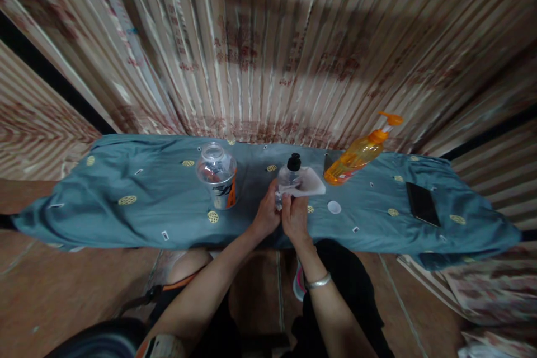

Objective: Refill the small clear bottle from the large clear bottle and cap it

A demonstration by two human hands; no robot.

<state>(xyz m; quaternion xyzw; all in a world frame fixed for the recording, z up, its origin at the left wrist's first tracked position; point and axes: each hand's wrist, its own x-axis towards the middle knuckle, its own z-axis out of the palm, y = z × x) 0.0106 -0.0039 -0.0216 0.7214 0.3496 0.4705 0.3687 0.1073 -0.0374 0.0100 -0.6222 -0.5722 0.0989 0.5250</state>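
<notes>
A small clear bottle (286, 177) with a black cap (294, 162) is held in front of me over the middle of the table. My left hand (267, 215) is closed around its near left side. A white tissue or thin cloth (312, 181) lies against the bottle's right side, pinched in my right hand (296, 217), whose thumb is near the bottle. The bottle's lower part is mostly hidden by my hands and the white sheet. To the left stands a clear plastic cup (222, 193) with a domed lid and orange and black print.
An orange pump bottle (354, 160) stands to the right of my hands. Near it lies a white round disc (334, 207), and farther right a dark phone-like slab (423, 203). A patterned teal cloth (146, 218) covers the narrow table. Striped sheeting (260, 56) rises behind it.
</notes>
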